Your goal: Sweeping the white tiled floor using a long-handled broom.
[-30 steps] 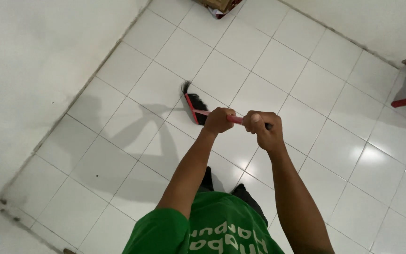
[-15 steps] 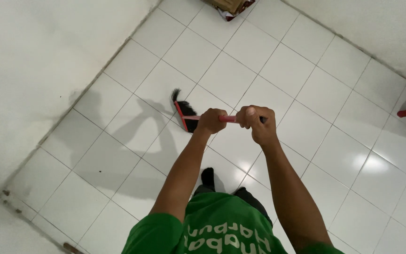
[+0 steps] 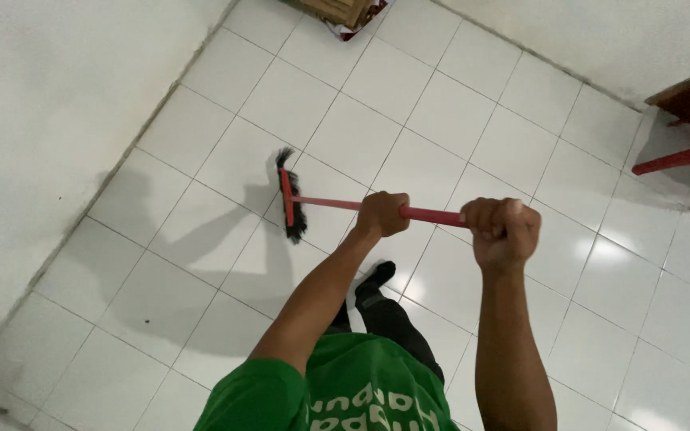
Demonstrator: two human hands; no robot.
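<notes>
Head view, looking down on a person sweeping a white tiled floor [image 3: 457, 112] with a push broom. Both hands are closed on the red broom handle [image 3: 433, 215]: the left hand [image 3: 382, 214] wraps the shaft nearer the head, its fingers curled fully round; the right hand [image 3: 502, 230] is clenched over the top end, which its fingers hide. The black-bristled broom head [image 3: 289, 197] rests on the floor well beyond the left fingers, close to the white wall [image 3: 41, 120], with its red backing bar set crosswise to the handle. Compared with half a second ago, the two hands, then almost touching, have drawn apart along the shaft, so that a bare stretch of red handle now shows between them; more handle also shows between the left fingers and the head. The head has moved nearer the wall's foot, and its bar stands more nearly upright in the picture. This is judged to be the outward reach of a sweeping stroke, arms extending. Beneath the arms a green shirt [image 3: 353, 391] and a black-socked foot [image 3: 377, 275] are visible. Far beyond the fingers lies a cardboard box [image 3: 337, 9] at the upper edge; to the right of the right fingers, part of a dark table with red legs [image 3: 684, 120], more of which shows than earlier.
</notes>
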